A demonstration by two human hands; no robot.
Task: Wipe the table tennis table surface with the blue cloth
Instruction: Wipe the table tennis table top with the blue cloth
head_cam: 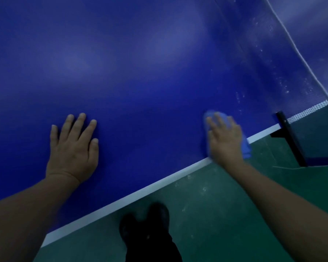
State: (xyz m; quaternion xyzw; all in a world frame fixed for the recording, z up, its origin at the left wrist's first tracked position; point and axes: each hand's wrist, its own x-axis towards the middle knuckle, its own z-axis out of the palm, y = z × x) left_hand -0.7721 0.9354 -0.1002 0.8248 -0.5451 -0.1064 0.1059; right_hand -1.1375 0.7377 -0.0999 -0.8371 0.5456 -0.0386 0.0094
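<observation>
The dark blue table tennis table (140,76) fills most of the view, with a white line along its near edge. My right hand (224,140) lies flat with straight fingers on the blue cloth (246,148), pressing it onto the table at the near edge, close to the net. The cloth shows past my fingertips and beside my palm, and its right end hangs over the edge. My left hand (74,148) rests flat on the bare table surface to the left, fingers spread, holding nothing.
The net (309,110) and its black post clamp (290,137) stand at the right end. White specks dot the surface near the net. Green floor (225,214) lies below the table edge, and my dark shoes (146,224) stand on it.
</observation>
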